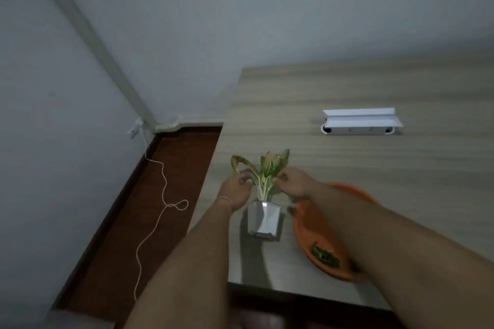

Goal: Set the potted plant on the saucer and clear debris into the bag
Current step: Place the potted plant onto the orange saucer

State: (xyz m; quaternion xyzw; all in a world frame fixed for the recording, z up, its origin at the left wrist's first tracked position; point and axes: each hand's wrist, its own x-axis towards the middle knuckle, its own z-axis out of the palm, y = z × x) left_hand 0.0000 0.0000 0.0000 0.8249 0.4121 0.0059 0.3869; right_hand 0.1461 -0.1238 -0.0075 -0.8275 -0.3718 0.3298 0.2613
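Presently the potted plant stands upright on the table, beside an orange tray holding leaf scraps. Left hand and right hand pinch leaves with curled fingers on either side.

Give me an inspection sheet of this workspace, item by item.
Surface: pale wood-grain table, mostly bare.
Job's things: leafy plant in a white faceted pot, standing on the table beside the round orange plastic tray, not on it; green leaf scraps lie in the tray. No bag seen.
Clutter: white rectangular box at the far side.
Hands: left hand and right hand at the leaves; grip unclear.
Cables: white cord trailing across the floor from a wall socket.
Surroundings: grey walls, dark red floor.
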